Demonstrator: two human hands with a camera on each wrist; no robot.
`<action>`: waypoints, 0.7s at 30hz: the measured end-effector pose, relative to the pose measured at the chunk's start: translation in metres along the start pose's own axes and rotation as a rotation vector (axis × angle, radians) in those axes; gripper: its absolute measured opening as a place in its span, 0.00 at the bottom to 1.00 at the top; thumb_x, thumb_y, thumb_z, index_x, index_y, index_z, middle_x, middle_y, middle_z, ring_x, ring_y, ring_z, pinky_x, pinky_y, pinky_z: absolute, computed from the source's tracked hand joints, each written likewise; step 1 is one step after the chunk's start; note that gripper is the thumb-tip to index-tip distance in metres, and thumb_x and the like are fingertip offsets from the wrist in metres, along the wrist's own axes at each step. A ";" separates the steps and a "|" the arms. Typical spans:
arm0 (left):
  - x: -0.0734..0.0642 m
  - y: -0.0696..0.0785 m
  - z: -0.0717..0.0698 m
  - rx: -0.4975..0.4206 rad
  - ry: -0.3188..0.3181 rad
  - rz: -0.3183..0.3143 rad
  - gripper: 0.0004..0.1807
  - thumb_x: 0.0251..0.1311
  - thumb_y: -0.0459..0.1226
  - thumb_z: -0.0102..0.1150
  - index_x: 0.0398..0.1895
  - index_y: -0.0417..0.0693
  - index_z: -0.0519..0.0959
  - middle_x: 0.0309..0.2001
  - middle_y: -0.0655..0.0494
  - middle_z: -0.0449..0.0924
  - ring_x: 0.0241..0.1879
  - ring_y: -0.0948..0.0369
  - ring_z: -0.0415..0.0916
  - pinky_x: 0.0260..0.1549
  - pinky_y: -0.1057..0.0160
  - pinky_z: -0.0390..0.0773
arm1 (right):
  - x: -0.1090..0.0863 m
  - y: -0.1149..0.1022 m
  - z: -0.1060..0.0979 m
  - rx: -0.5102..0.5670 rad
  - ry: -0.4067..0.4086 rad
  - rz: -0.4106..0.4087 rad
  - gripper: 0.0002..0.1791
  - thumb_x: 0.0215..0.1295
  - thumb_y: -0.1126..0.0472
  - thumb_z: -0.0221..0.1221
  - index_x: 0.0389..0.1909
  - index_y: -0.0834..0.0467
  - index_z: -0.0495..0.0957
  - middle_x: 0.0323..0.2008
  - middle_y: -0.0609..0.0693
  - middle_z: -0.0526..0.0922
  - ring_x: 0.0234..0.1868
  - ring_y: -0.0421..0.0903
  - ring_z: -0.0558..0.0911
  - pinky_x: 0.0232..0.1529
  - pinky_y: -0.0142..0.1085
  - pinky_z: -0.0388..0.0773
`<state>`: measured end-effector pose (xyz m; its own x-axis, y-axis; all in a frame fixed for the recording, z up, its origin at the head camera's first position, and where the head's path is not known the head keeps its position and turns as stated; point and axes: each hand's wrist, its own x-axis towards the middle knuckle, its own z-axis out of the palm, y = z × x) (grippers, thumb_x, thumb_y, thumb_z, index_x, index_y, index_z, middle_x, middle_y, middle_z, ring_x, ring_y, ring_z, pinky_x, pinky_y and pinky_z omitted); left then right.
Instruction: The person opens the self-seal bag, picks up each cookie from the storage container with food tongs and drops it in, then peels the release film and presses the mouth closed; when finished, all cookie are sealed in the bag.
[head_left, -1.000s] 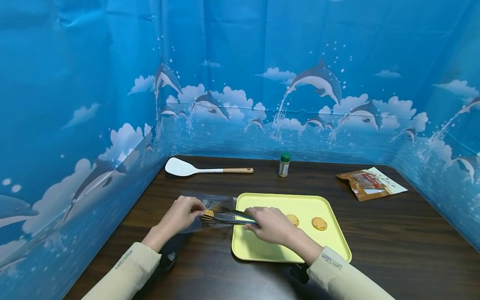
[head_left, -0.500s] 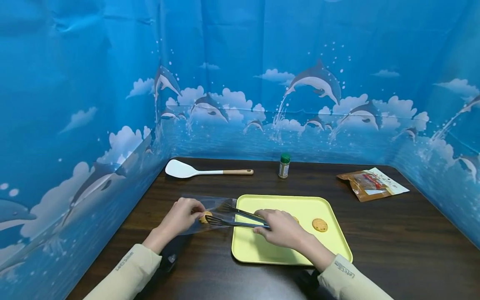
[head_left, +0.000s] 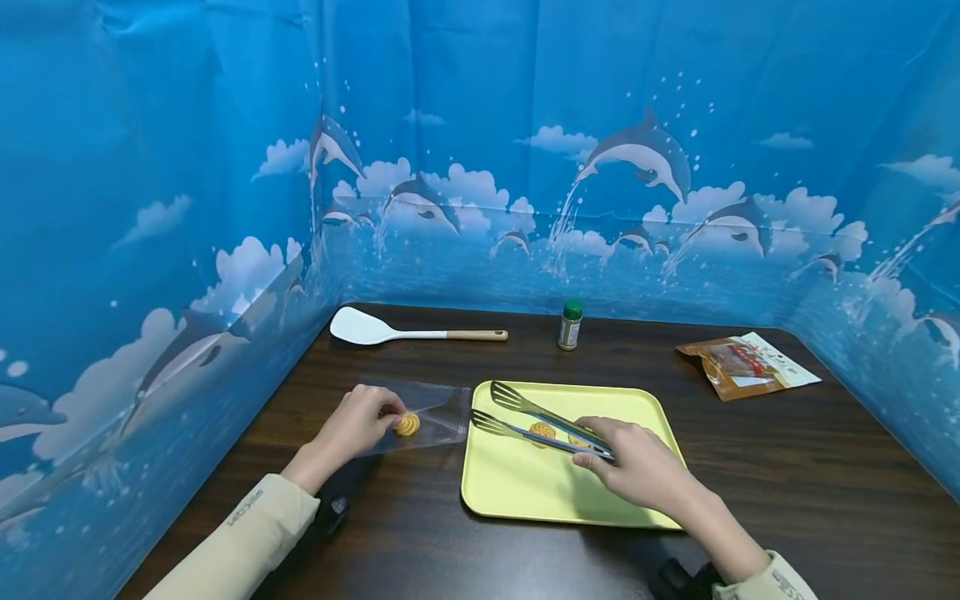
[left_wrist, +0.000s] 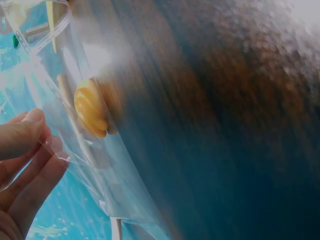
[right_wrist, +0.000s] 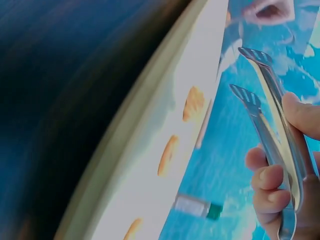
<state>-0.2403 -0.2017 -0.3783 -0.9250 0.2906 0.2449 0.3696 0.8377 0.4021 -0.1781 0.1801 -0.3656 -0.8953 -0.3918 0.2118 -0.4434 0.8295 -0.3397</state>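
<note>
My left hand [head_left: 358, 425] pinches the edge of a clear plastic bag [head_left: 441, 408] between thumb and fingers. Inside the bag, near those fingertips, is a round swirled cookie [head_left: 407, 424], seen also in the left wrist view as a golden cookie [left_wrist: 90, 108]. My right hand [head_left: 637, 462] grips dark metal tongs [head_left: 558, 443] with slotted ends, spread apart and holding nothing. They hover over the yellow tray [head_left: 517, 496], their tips by its left rim. Beneath them lie a swirled cookie [head_left: 542, 431] and another partly covered cookie. The right wrist view shows a third cookie [right_wrist: 133, 229].
Behind the bag lies a white spatula [head_left: 363, 326] with a wooden handle. A green-capped seasoning bottle [head_left: 570, 327] stands behind the tray. A brown snack packet [head_left: 742, 367] lies at the back right. A blue dolphin-print curtain [head_left: 480, 150] surrounds the dark table.
My right hand has drawn the tongs rightward out of the bag to above the tray. The cookie that was by their tips stays in the bag. My left hand has barely moved.
</note>
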 end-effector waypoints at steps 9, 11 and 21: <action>0.008 0.007 0.002 -0.003 -0.005 0.026 0.03 0.56 0.27 0.67 0.32 0.41 0.87 0.32 0.52 0.86 0.30 0.60 0.81 0.33 0.59 0.82 | -0.028 0.031 -0.031 -0.042 -0.024 0.082 0.26 0.63 0.48 0.64 0.57 0.59 0.78 0.50 0.53 0.84 0.43 0.46 0.83 0.39 0.46 0.79; 0.009 0.008 0.003 0.002 -0.006 0.020 0.03 0.56 0.27 0.67 0.33 0.41 0.87 0.32 0.52 0.86 0.31 0.60 0.81 0.33 0.59 0.83 | -0.033 0.035 -0.032 -0.047 -0.044 0.099 0.27 0.62 0.49 0.65 0.57 0.59 0.78 0.51 0.54 0.84 0.46 0.50 0.84 0.40 0.48 0.80; 0.005 0.005 0.008 0.005 -0.008 -0.018 0.03 0.56 0.27 0.67 0.32 0.41 0.87 0.32 0.52 0.86 0.30 0.60 0.81 0.33 0.57 0.82 | -0.042 0.041 -0.017 -0.013 -0.106 0.103 0.25 0.61 0.49 0.66 0.56 0.58 0.78 0.39 0.45 0.85 0.27 0.35 0.71 0.29 0.33 0.67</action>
<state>-0.2435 -0.1921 -0.3821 -0.9323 0.2789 0.2303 0.3521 0.8453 0.4019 -0.1578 0.2376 -0.3729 -0.9360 -0.3434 0.0776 -0.3485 0.8724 -0.3427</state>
